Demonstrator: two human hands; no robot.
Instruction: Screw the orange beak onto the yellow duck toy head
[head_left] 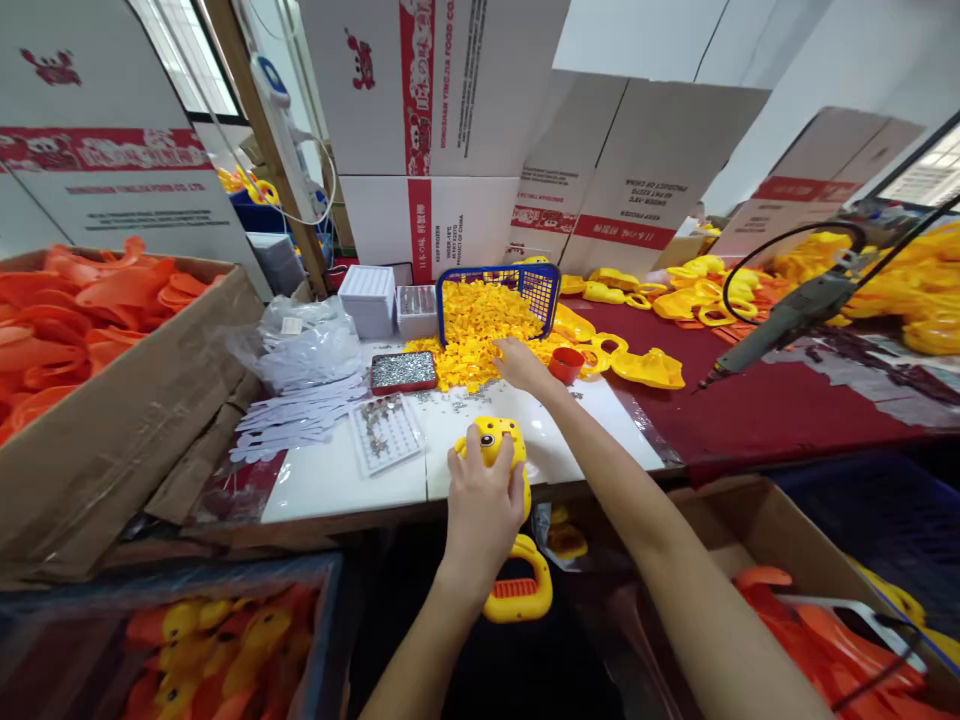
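Left hand (484, 505): gripping the yellow toy body (501, 450) at the near edge of the white worktop (337, 480) — the fingers are wrapping around its lower part, so the toy's face with two dark eyes is showing just above the knuckles.

Toy handle (519, 590): hanging below the left hand, past the worktop edge, yellow with an orange ribbed insert.

Right hand (521, 365): reaching well ahead of the toy, its fingers lying on the edge of the pile of small yellow parts (476, 350); whether they are pinching a part, I cannot tell — the fingertips are hidden from view.

Blue basket (536, 285): standing behind the pile, with yellow parts spilling out of it onto the worktop.

Small red cup (565, 365): sitting just right of the right hand.

Red tray of screws (403, 371): lying left of the pile, near a clear gridded tray (386, 435).

Powered screwdriver (780, 325): hanging over the dark red cloth (750, 410), well to the right.

Cardboard box of orange shells (112, 330): standing at the far left.
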